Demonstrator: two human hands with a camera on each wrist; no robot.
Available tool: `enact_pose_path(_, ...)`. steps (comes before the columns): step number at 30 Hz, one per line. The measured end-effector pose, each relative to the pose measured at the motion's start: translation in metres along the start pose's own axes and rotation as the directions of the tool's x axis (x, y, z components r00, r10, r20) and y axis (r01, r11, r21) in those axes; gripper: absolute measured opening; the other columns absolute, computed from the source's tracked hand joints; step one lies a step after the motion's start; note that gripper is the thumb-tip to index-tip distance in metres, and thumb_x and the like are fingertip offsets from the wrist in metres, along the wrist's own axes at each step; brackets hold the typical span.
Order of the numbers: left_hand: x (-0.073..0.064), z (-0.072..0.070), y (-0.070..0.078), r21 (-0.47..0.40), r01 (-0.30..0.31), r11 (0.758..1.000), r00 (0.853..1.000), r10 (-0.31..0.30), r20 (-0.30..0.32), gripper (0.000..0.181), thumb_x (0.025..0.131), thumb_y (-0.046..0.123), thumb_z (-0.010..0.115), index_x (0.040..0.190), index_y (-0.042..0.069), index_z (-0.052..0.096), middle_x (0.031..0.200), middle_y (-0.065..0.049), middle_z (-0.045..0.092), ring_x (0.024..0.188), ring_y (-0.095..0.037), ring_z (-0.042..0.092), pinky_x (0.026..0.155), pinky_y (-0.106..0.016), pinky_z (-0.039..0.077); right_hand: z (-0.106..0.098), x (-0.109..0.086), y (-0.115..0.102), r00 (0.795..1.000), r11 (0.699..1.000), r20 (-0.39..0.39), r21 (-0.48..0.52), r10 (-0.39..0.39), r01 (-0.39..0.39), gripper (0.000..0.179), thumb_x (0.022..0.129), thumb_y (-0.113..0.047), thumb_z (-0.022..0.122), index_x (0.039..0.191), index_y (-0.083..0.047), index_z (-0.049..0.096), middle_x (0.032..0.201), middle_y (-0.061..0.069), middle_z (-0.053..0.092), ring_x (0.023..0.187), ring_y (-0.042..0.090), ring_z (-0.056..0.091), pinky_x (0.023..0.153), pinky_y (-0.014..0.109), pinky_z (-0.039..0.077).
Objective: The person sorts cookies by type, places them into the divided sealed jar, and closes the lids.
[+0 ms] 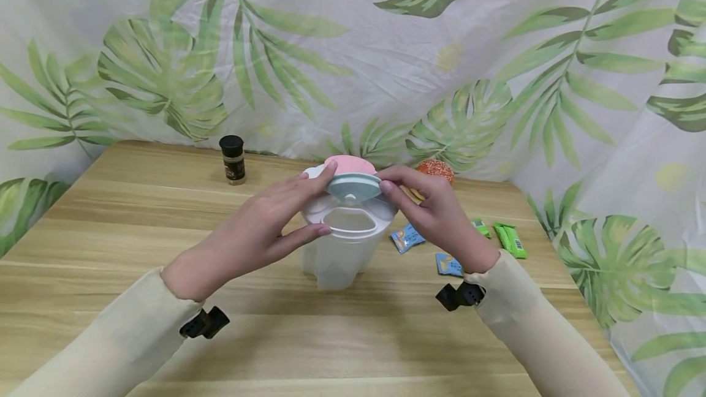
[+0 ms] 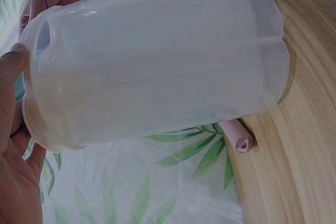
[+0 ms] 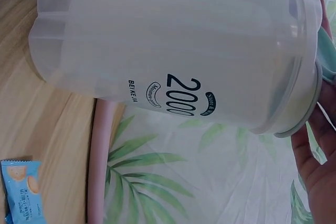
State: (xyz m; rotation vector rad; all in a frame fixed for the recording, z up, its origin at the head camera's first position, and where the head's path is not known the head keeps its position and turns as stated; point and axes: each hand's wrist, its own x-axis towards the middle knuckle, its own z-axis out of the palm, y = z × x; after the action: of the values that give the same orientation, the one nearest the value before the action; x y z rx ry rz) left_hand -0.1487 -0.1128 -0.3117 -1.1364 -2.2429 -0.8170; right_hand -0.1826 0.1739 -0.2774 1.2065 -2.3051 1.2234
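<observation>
A tall, clear plastic storage canister (image 1: 342, 262) stands upright on the table, with "2000" printed on its side in the right wrist view. Its white top has a pink lid (image 1: 350, 164) at the back and a raised teal flap lid (image 1: 354, 187) at the front. Below that flap, an oval opening (image 1: 350, 220) shows. My right hand (image 1: 432, 201) pinches the teal flap's right edge between thumb and index finger. Across the top's left side rests my left hand (image 1: 256, 225), its index finger near the flap and its thumb on the front rim.
Blue snack packets (image 1: 407, 238) and green packets (image 1: 510, 240) lie to the right. Behind the right hand is an orange speckled round thing (image 1: 437, 168). A black-capped spice jar (image 1: 233, 159) stands back left. A pink rod (image 3: 101, 156) lies behind the canister. A leaf-print curtain (image 1: 386, 78) borders the table.
</observation>
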Motion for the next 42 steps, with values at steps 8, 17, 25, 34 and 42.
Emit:
enact_pose_path(8, 0.001, 0.000, -0.003, -0.039, -0.019, 0.999, 1.000, 0.019, -0.001, 0.083, 0.095, 0.021, 0.079, 0.164, 0.010, 0.035, 0.151, -0.012, 0.061, 0.139, -0.033, 0.059, 0.119, -0.055, 0.046, 0.002, 0.002, 0.000, 0.999, 0.999, -0.037, -0.020, 0.024, -0.025, 0.018, 0.101, 0.001, 0.066, 0.116, 0.000, 0.074, 0.104, 0.012, 0.079, 0.092, 0.014, 0.072, 0.080, 0.018, 0.060)
enact_pose_path(17, 0.003, -0.003, -0.001, -0.047, 0.013, 0.999, 1.000, -0.011, 0.028, 0.084, 0.093, 0.020, 0.081, 0.163, 0.010, 0.036, 0.152, -0.013, 0.060, 0.142, -0.036, 0.057, 0.119, -0.058, 0.046, 0.003, 0.002, 0.001, 0.997, 0.998, -0.055, 0.036, 0.051, -0.049, 0.015, 0.102, 0.000, 0.063, 0.112, 0.003, 0.074, 0.100, 0.014, 0.078, 0.092, 0.009, 0.069, 0.081, 0.018, 0.059)
enact_pose_path(25, 0.005, -0.005, 0.000, -0.076, 0.029, 0.997, 0.999, -0.026, 0.044, 0.088, 0.090, 0.016, 0.083, 0.164, 0.012, 0.035, 0.154, -0.010, 0.060, 0.142, -0.033, 0.057, 0.117, -0.054, 0.048, 0.001, -0.002, 0.007, 0.998, 0.994, -0.050, 0.105, 0.047, -0.041, 0.018, 0.106, -0.005, 0.060, 0.113, 0.004, 0.073, 0.104, 0.017, 0.076, 0.094, 0.008, 0.068, 0.082, 0.019, 0.059)
enact_pose_path(34, 0.003, -0.005, -0.001, -0.077, 0.030, 0.997, 0.999, -0.028, 0.020, 0.087, 0.088, 0.016, 0.085, 0.162, 0.010, 0.040, 0.152, -0.009, 0.062, 0.139, -0.032, 0.059, 0.115, -0.054, 0.050, -0.011, -0.024, 0.045, 0.963, 0.989, -0.226, 0.020, 0.149, -0.148, 0.016, 0.104, 0.001, 0.059, 0.105, 0.007, 0.073, 0.103, 0.016, 0.076, 0.095, 0.012, 0.070, 0.081, 0.013, 0.056)
enact_pose_path(42, 0.004, -0.004, -0.001, -0.107, 0.037, 0.994, 0.999, -0.035, 0.018, 0.089, 0.086, 0.015, 0.086, 0.162, 0.011, 0.040, 0.150, -0.010, 0.063, 0.137, -0.030, 0.061, 0.115, -0.053, 0.050, -0.019, -0.056, 0.098, 0.876, 0.864, 0.193, -0.353, 0.442, -0.359, 0.022, 0.105, -0.008, 0.062, 0.124, -0.002, 0.072, 0.122, 0.015, 0.076, 0.113, 0.033, 0.073, 0.096, 0.049, 0.062)
